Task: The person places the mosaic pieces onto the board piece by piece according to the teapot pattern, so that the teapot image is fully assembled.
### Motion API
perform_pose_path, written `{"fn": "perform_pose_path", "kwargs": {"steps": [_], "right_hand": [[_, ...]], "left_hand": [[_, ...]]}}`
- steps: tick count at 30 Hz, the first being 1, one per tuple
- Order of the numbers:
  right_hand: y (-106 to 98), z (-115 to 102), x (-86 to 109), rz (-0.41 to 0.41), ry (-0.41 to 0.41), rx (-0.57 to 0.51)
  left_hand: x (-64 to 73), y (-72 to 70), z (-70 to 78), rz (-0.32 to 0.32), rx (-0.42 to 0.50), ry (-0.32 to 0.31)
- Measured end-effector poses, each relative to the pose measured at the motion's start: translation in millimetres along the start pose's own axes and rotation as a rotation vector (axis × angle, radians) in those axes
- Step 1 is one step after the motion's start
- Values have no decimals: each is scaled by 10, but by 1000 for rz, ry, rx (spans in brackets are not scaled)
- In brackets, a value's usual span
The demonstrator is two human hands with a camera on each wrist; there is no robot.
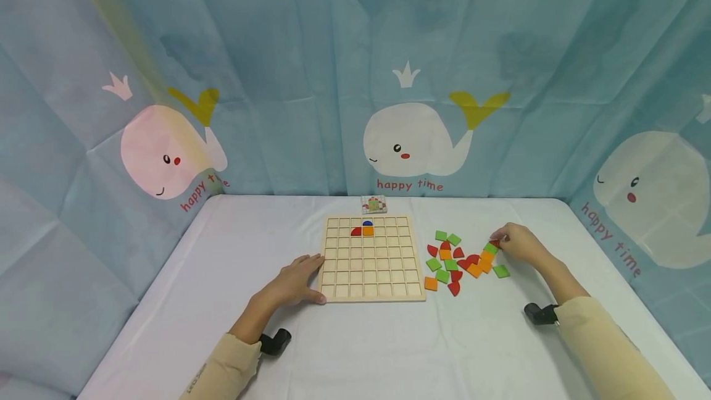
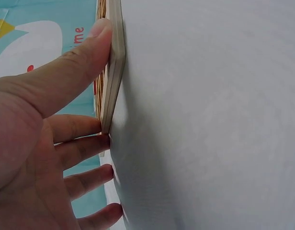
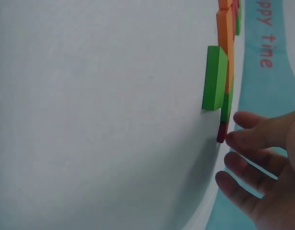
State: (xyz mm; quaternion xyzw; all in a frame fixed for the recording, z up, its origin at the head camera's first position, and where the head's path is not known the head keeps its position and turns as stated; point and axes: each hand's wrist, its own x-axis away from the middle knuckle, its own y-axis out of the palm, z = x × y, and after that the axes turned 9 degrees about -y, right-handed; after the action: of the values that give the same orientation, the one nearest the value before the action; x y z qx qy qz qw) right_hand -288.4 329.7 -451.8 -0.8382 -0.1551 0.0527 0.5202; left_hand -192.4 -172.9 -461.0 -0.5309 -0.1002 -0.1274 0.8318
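Observation:
My left hand [image 1: 295,281] lies at the left edge of a wooden grid board [image 1: 372,270]. In the left wrist view its thumb [image 2: 73,69] rests against the board's rim, and the other fingers spread loosely along the side. On the board are a red quarter-circle tile [image 1: 356,231], an orange square tile [image 1: 368,231] and a blue half-circle tile [image 1: 368,223]. My right hand [image 1: 519,243] is at the far end of the loose tiles, its fingertips at a red tile [image 3: 222,132] beside a green tile [image 1: 491,248]. In the right wrist view the fingers are spread and loosely bent.
Several green, orange and red tiles [image 1: 450,265] lie scattered right of the board. One green square [image 1: 501,271] sits apart, near the right wrist. A small patterned card [image 1: 374,204] lies behind the board on the white table [image 1: 250,227]. A blue curtain [image 1: 311,141] hangs behind.

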Motion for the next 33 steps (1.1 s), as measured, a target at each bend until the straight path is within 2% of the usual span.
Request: {"fn": "perform_pose_path", "kwargs": {"steps": [9, 19, 25, 33], "right_hand": [[-5, 23, 34, -10, -3, 26], [-5, 2, -36, -24, -19, 74], [13, 29, -51, 2, -57, 86], [10, 11, -51, -11, -32, 129]], "left_hand": [[5, -8, -10, 2, -1, 7], [-2, 6, -13, 2, -1, 6], [-19, 21, -40, 1, -9, 25], [-8, 7, -33, 4, -1, 33]]}}
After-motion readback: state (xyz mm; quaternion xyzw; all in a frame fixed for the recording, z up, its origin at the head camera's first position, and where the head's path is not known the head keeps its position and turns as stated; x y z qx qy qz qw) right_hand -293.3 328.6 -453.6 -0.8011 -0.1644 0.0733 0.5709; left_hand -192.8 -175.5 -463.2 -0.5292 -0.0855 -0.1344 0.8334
